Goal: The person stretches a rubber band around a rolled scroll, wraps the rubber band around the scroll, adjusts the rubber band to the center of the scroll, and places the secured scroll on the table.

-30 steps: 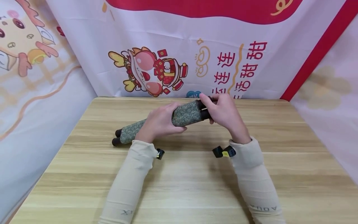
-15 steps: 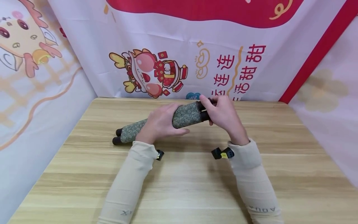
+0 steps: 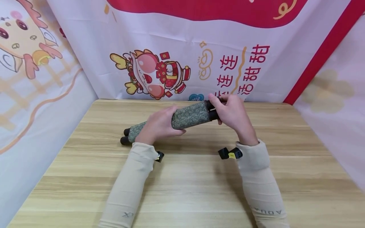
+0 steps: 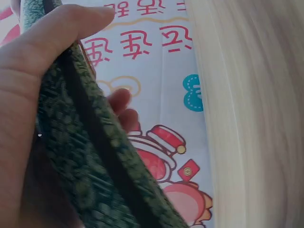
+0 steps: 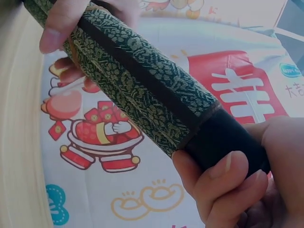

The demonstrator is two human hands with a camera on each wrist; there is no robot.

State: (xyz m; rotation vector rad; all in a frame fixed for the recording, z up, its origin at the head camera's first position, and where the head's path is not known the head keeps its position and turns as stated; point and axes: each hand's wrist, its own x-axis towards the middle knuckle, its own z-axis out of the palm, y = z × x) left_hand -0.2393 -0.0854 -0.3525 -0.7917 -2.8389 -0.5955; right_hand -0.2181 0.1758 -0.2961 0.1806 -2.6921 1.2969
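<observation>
A rolled scroll (image 3: 194, 115), covered in green patterned brocade, slants over the wooden table with its right end higher. Two dark roller ends (image 3: 124, 140) stick out side by side at its left. My left hand (image 3: 159, 125) grips the roll around its middle, thumb along the near side. At the other end, my right hand (image 3: 233, 112) holds the dark roller knobs, its fingers curled round them in the right wrist view. A dark band runs lengthwise down the brocade (image 5: 142, 71), and a thin brown cord crosses it near the left hand's fingers.
The wooden tabletop (image 3: 185, 190) stretches below both forearms. A printed white and red cloth (image 3: 171, 34) hangs behind its back edge, and more cloth hangs at the left and right. A small dark camera (image 3: 230, 153) is strapped at each wrist.
The scroll has shifted slightly to the right, with its left roller ends now nearer the left hand. My right hand moved right with it, while the left hand moved a little left.
</observation>
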